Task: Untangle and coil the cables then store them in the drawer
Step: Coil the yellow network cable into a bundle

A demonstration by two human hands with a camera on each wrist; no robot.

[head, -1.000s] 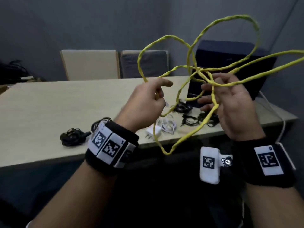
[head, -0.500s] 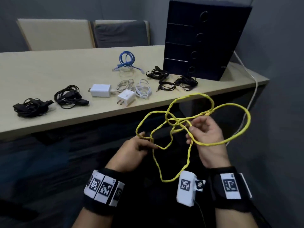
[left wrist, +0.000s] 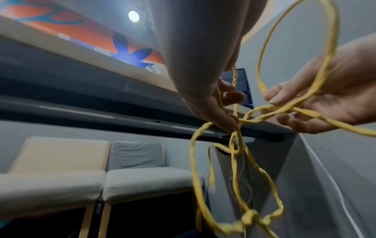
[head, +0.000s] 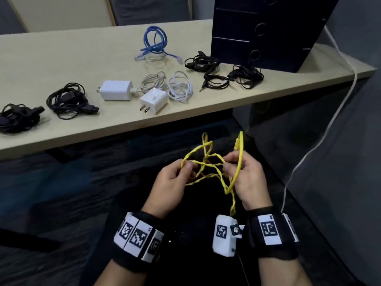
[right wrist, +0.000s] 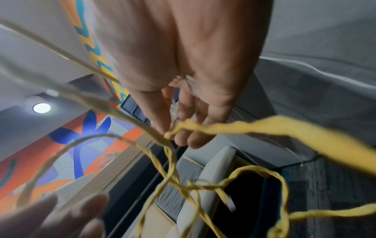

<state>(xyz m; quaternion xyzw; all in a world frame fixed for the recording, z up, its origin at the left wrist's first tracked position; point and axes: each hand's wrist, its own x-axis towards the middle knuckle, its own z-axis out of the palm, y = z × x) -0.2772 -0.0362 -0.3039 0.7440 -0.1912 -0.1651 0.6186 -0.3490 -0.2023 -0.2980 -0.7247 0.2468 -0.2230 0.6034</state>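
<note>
Left hand (head: 171, 182) and right hand (head: 247, 178) pinch tangled yellow cable (head: 208, 168) below table (head: 61, 58)

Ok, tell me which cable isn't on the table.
The yellow cable: both hands, left and right, hold it below the table edge. The blue, white and black ones lie on top.

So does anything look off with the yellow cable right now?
Yes. The yellow cable is knotted and crossed between the left hand and right hand, each pinching a strand. A tight knot hangs lower down, so it can't be coiled yet.
</note>
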